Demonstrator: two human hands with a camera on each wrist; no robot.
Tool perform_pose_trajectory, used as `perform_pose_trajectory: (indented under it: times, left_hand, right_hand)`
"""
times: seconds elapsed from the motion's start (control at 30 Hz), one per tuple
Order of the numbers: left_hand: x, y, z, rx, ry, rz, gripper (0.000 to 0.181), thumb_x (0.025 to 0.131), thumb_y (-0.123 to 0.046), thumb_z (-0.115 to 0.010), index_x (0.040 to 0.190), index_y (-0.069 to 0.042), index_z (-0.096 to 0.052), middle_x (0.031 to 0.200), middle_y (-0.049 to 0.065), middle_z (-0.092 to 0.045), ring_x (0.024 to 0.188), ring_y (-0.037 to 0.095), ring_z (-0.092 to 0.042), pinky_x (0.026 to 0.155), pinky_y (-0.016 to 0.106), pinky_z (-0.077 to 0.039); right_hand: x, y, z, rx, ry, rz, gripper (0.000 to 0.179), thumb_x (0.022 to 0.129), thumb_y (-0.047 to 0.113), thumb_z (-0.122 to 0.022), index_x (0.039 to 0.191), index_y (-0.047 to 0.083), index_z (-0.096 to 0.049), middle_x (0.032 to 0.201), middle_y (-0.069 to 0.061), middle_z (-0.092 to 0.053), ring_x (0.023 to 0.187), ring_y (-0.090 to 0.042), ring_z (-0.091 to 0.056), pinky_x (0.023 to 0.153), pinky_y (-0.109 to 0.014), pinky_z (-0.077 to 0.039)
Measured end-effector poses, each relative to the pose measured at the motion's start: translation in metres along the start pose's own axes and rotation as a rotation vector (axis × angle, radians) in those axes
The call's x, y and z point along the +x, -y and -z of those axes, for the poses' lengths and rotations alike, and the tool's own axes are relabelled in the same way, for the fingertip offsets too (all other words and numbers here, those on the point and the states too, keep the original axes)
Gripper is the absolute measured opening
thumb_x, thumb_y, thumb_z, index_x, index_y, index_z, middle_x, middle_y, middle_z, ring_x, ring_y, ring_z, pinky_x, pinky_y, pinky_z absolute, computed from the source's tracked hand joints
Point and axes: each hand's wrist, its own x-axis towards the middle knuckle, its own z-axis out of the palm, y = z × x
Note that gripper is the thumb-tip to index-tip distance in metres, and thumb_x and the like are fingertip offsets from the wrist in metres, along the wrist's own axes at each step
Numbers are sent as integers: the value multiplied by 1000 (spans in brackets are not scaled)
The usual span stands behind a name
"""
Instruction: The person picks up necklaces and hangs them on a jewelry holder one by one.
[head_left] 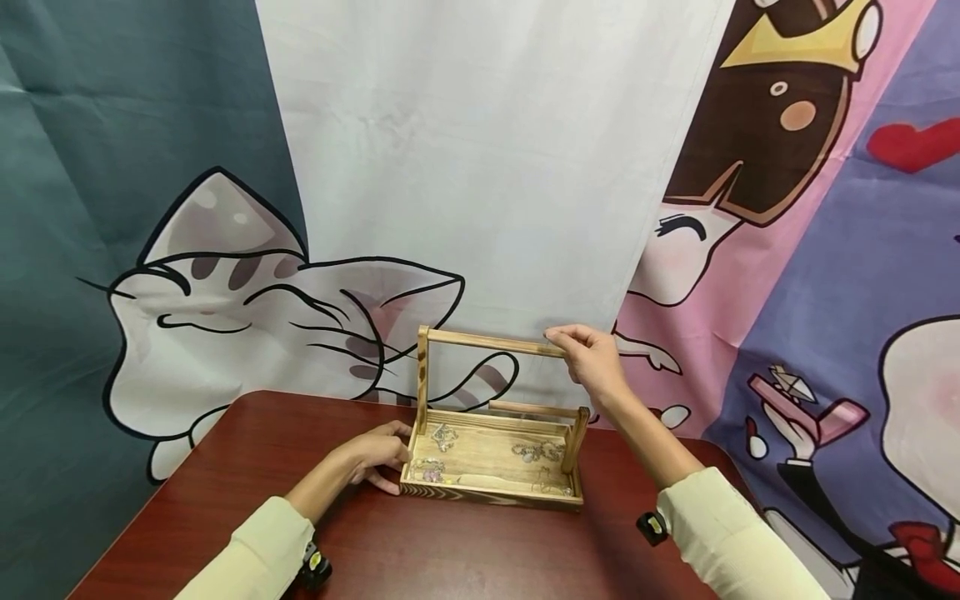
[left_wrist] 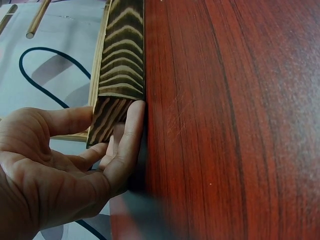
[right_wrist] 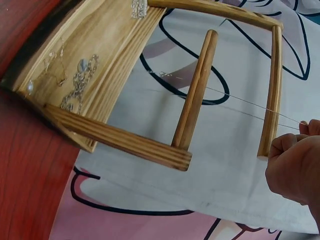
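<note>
The tray (head_left: 491, 497) sits on the red table (head_left: 420, 550), in front of the printed cloth (head_left: 480, 167). The left hand (head_left: 375, 454) holds the tray's left end. The head view shows only the back of that hand; the left wrist view shows its digits set on either side of the end, gripping the dark-grained wood.

The right hand (head_left: 592, 358) is raised by the free end of the upper bar (head_left: 491, 342), thumb and fingers pressed together. From the head view alone I cannot tell what they pinch. The right wrist view shows it: a thin chain (right_wrist: 240, 99), its two fine strands running from the fingertips across the upper bar toward the lower bar (right_wrist: 195, 92), with small shiny bits beyond. Whether it touches either bar, I cannot tell.

Inside the tray, the head view shows the whole spread: a silver necklace (head_left: 538, 452) at the right, a silver piece (head_left: 444, 437) at the back left and a beaded piece (head_left: 431, 471) at the front left. The left wrist view shows none of these.
</note>
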Motion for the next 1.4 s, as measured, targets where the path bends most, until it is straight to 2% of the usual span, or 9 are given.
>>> perform_pose_trajectory:
  times: [0.23,0.43,0.97,1.4]
  left_hand:
    - [1,1,0,5,-2,1,61,97,0,-63,155,2,-44,112,22,-77,101,29,-76,68,45,-72]
    - [1,2,-1,3,-3,2,60,98,0,-63,155,1,-45,112,22,-77,101,28,-76,68,45,-72]
    - [0,-2,-1,-3,-1,-6,60,98,0,-62,156,2,-45,113,22,-77,102,28,-76,69,46,-72]
    - [-1,1,0,-3,-10,-8,60,99,0,-63,156,2,-45,115,23,-76,102,29,-76,68,45,-72]
  right_hand:
    - [-1,1,-11,24,5,-14,31,107,24,-79,125,-2,-80,57,12,-43,49,-4,-31,48,-19,-25]
    - [-1,2,-20,1,17,1,38,107,26,-79,130,-4,-78,59,12,-44,52,-4,-32,49,-19,-27]
    - [1,9,-40,-37,14,24,32,105,31,-82,123,4,-83,63,12,-48,53,-4,-36,48,-19,-29]
    - [-2,12,-59,-29,38,35,29,106,26,-80,123,2,-83,63,12,-47,52,-5,-34,47,-20,-29]
